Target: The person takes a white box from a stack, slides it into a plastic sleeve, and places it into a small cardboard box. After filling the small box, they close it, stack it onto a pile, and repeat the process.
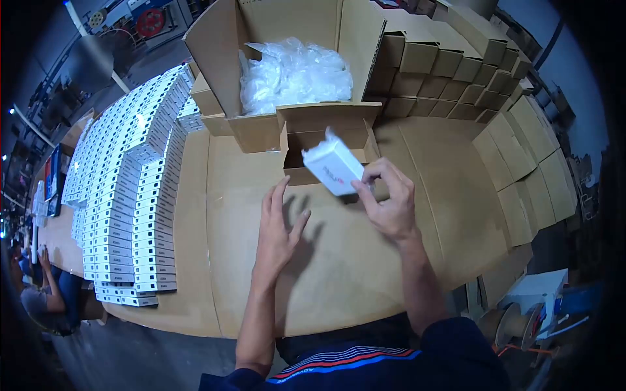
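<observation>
Between the thumb and fingers of my right hand (391,199) is a small white box (334,168), tilted, with printing on its face and a ragged-looking upper end. It overlaps the front of an open brown carton (329,117) whose lid flap stands up at the back. My left hand (282,225) is empty, fingers apart, thumb out to the side, with its fingertips close to the carton's front left corner. Behind the carton, a large open cardboard box (257,133) holds a heap of clear plastic bags (293,75).
Stacked white boxes (120,202) fill the table's left side. Brown cartons (450,65) are piled at the back right, with more cartons (528,163) along the right edge. Cardboard (313,287) covers the table. A person (49,293) is at far left; a spool (512,326) stands lower right.
</observation>
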